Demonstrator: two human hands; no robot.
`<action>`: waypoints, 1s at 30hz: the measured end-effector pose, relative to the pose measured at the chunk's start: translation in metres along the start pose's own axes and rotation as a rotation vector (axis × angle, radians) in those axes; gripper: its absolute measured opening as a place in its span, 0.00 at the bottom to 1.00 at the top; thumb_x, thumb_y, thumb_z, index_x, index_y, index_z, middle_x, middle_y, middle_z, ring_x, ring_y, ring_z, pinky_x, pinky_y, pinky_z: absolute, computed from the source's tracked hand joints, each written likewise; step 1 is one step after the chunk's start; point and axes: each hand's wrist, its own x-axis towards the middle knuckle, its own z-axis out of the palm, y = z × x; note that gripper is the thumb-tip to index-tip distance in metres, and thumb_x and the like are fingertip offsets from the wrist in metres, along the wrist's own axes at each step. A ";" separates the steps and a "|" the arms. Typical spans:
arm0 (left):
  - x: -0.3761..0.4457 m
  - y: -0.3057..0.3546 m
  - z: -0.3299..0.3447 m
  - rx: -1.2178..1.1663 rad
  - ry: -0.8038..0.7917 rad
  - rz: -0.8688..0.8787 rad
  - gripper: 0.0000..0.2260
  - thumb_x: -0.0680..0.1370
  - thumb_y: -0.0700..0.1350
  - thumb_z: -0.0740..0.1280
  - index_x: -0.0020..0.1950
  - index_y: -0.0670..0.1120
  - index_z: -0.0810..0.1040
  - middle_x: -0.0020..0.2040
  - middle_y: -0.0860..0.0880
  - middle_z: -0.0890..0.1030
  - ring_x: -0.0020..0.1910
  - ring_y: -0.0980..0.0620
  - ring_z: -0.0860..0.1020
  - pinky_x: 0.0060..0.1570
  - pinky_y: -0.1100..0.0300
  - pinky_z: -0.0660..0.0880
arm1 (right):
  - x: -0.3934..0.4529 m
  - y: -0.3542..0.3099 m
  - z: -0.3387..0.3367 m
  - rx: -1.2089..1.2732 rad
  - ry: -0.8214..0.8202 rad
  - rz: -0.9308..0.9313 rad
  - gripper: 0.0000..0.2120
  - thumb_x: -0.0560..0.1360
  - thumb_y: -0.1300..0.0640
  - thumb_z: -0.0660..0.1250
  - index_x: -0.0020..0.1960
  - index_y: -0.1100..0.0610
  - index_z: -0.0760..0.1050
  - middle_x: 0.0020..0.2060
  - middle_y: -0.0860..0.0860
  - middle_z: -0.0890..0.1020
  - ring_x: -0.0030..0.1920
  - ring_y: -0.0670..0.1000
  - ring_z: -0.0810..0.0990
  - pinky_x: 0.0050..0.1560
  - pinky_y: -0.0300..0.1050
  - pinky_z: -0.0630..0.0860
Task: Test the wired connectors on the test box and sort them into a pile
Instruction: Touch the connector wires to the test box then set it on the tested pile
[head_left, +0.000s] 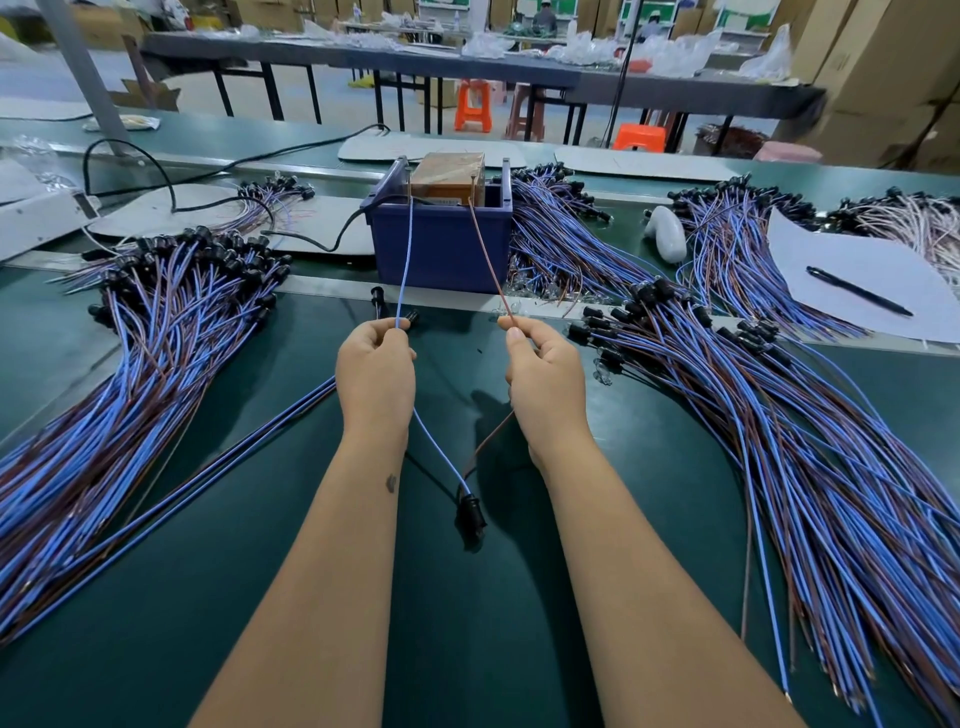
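- Left hand (375, 364): pinches a thin blue wire (404, 265), drawn taut up to the test box (441, 234).
- Right hand (543, 374): pinches the brown wire (491, 260), also reaching the box.
- Black moulded connector (470, 512): hangs between the forearms, over the smooth green bench (156, 649).
- Test box: blue plastic tub at the bench's far-middle edge.
- Piles of blue-brown leads: left pile (130, 374), right pile (805, 467).

A factory assembly hall: wire harness piles (156, 332) are covering the green desk (467, 649), cardboard cartons (883, 67) are stacking behind.
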 end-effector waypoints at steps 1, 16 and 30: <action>0.000 0.000 0.000 0.000 0.004 -0.004 0.12 0.77 0.38 0.57 0.48 0.49 0.78 0.32 0.54 0.73 0.24 0.59 0.66 0.27 0.63 0.66 | 0.000 0.000 0.000 0.003 0.000 0.003 0.11 0.81 0.57 0.59 0.57 0.51 0.79 0.23 0.42 0.64 0.27 0.46 0.61 0.31 0.41 0.62; 0.004 -0.004 0.001 -0.015 0.030 -0.007 0.10 0.76 0.39 0.56 0.45 0.48 0.75 0.30 0.53 0.69 0.26 0.55 0.64 0.27 0.60 0.63 | -0.004 -0.006 0.000 0.025 -0.015 0.041 0.10 0.81 0.58 0.59 0.50 0.46 0.77 0.26 0.47 0.67 0.30 0.50 0.64 0.35 0.48 0.65; 0.003 -0.003 0.000 -0.024 0.034 0.001 0.08 0.78 0.40 0.56 0.45 0.48 0.74 0.32 0.52 0.70 0.28 0.54 0.64 0.28 0.59 0.63 | -0.005 -0.009 0.000 0.069 -0.007 0.060 0.11 0.81 0.60 0.57 0.48 0.49 0.76 0.28 0.49 0.67 0.26 0.46 0.64 0.31 0.45 0.65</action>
